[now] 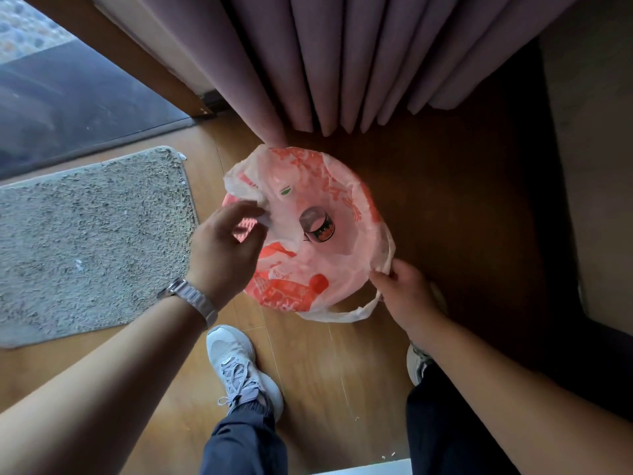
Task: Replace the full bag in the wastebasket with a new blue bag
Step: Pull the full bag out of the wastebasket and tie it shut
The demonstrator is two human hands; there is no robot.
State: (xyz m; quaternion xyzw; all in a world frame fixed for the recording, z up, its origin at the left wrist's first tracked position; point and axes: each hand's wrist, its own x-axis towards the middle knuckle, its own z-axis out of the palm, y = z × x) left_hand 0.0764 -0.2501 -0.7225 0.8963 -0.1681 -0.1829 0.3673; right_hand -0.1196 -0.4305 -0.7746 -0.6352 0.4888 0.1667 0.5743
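Nearest, my right hand (pixel 404 293) pinches the right rim of the red-and-white bag (pixel 291 286); my left hand (pixel 222 248) curls its fingers at the left edge, grip unclear. The bag lines the pink wastebasket (pixel 228 203) on the floor (pixel 308 371), before the curtain (pixel 342 63).

Eyes on my own kit now. Watch (pixel 191 298) on my left wrist: silver metal, link bracelet, catching light. My left forearm (pixel 102 371) and right forearm (pixel 513 389) bare, uncovered up to frame edge. My left hand (pixel 222 248) and right hand (pixel 404 293) bare too. Trousers (pixel 246 440): dark navy, loose, gathered at ankle. 2 shoes showing. Left sneaker (pixel 236 358): pale grey-white, smooth toe, grey laces crossed and tied. Right sneaker (pixel 416 365): same pale tone, mostly hidden behind my arm.
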